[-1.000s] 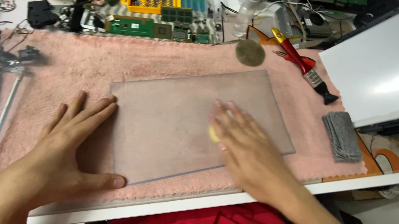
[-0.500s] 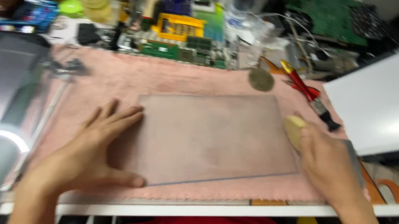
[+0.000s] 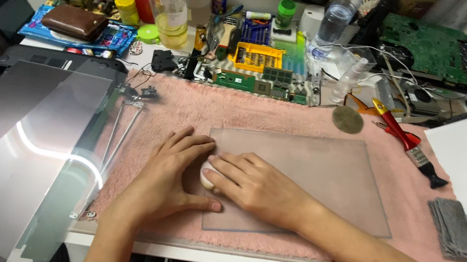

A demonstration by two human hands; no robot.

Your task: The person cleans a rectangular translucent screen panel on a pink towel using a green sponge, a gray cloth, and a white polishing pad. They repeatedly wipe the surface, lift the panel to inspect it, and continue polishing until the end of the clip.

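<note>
Going left to right: the left hand [image 3: 171,174] lies flat on the pink towel [image 3: 283,119], fingers spread wide and holding nothing, its thumb pinning the clear sheet [image 3: 311,177] at the sheet's 9 o'clock edge. The right hand [image 3: 256,185], half a second ago out at the sheet's 3 o'clock edge, now sits beside the left, fingers curled narrow over a small pale pad [image 3: 207,177]. So the rubbing stroke has crossed the whole sheet.
</note>
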